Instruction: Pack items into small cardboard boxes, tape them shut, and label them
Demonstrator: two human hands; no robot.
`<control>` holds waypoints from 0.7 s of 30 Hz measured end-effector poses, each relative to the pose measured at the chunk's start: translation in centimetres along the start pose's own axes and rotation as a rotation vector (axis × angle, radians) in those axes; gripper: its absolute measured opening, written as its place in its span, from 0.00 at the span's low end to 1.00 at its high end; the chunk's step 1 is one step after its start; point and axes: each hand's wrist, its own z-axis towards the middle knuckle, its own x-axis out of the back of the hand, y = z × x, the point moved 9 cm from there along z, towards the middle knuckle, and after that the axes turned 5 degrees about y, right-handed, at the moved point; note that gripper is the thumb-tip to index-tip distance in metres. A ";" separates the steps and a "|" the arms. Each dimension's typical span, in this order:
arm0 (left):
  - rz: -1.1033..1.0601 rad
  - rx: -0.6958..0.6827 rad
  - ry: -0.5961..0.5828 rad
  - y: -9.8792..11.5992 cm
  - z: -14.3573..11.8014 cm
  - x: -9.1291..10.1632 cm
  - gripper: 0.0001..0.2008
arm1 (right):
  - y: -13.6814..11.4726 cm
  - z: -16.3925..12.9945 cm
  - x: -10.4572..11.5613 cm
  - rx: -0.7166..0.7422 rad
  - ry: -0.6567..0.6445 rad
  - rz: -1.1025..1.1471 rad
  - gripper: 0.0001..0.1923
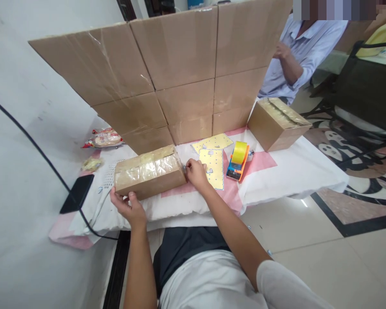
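Note:
A long cardboard box (152,185), its top covered with shiny clear tape, lies on the cloth-covered table in front of me. My left hand (128,209) grips its near left corner, thumb against the front face and fingers round the end. At the box's right end, my right hand (197,172) has its fingers closed in a pinch close to the end face; whatever is between them is too small to make out. Just right of that hand lies a yellow dotted sheet (216,178), and beyond it an orange and blue tape dispenser (238,159) with a yellow roll.
Behind the box stands a tall wall of taped cardboard boxes (183,60). Another taped box (270,131) rests at the right, near a person in a light shirt (321,47). Snack packets (107,138) and a black tablet-like object (77,194) lie left; a black cable (41,149) crosses there.

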 end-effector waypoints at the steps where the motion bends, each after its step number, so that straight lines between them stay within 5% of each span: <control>1: 0.004 0.000 -0.002 0.0 0.0 0.0 0.36 | 0.2 0.2 0.1 -0.038 0.021 0.174 0.05; 4: 0.005 -0.007 0.001 0.3 0.0 0.0 0.36 | 1.5 0.4 -0.3 -0.268 0.070 0.746 0.09; 7: -0.004 -0.016 0.009 0.7 0.0 0.1 0.36 | 2.3 0.0 -1.9 -0.496 0.062 1.049 0.18; 21: 0.016 -0.072 0.021 1.1 -0.2 0.3 0.34 | 1.7 -0.8 -2.8 -0.651 0.175 1.079 0.17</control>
